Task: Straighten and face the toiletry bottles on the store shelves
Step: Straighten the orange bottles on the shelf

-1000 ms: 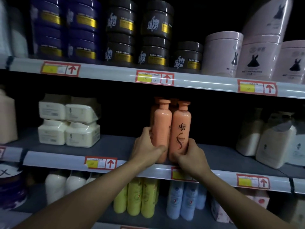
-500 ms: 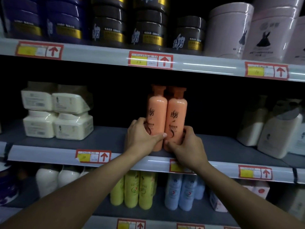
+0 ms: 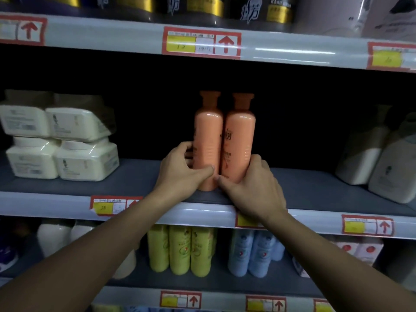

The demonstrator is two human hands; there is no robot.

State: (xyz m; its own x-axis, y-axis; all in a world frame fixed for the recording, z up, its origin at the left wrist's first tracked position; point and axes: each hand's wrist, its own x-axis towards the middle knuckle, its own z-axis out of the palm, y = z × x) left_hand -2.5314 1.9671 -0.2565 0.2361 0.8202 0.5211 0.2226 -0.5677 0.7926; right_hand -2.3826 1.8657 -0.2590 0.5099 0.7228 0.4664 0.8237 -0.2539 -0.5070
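**Both hands wrapped on a pair of orange bottles**

The left hand reaches up from the lower left, fingers curled round the left orange bottle, thumb laid across its front low down. The right hand comes in from the lower right, fingers curled round the far side of the right orange bottle, thumb pointing toward the left thumb, the two tips nearly meeting. The bottles stand upright between the hands, touching, near the front of the middle shelf. Left of the left hand sit cream tubs; below the wrists, yellow bottles
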